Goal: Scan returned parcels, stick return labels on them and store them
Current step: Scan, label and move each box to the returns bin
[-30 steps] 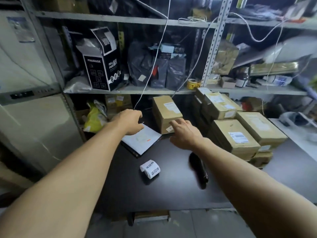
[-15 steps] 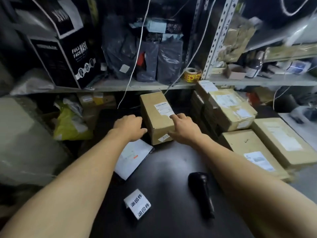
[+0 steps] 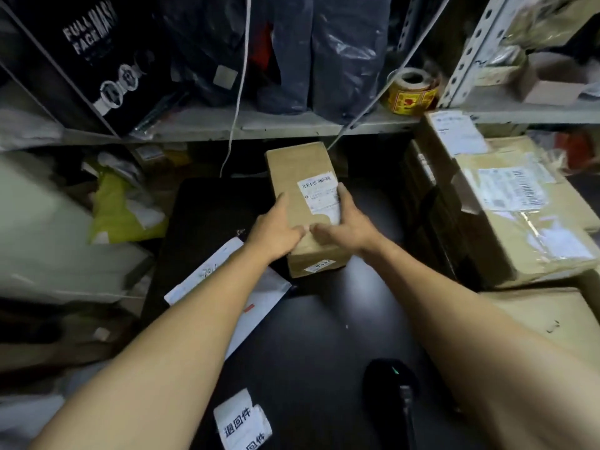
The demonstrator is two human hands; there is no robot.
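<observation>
Head view: both hands (image 3: 319,227) grip parcel (image 3: 305,203), thumbs on top.

Brown parcel (image 3: 303,177), black table (image 3: 311,336), seemingly yellow-red tape roll (image 3: 410,92).

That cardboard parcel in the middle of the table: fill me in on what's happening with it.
A person has both hands on the cardboard parcel at the back of the black table: the left hand grips its left side, the right hand grips its right side over the shipping label. The parcel sits on the table below the shelf. The barcode scanner and the roll of return labels lie untouched near the front edge, so scanning and labelling look not yet done.
</observation>
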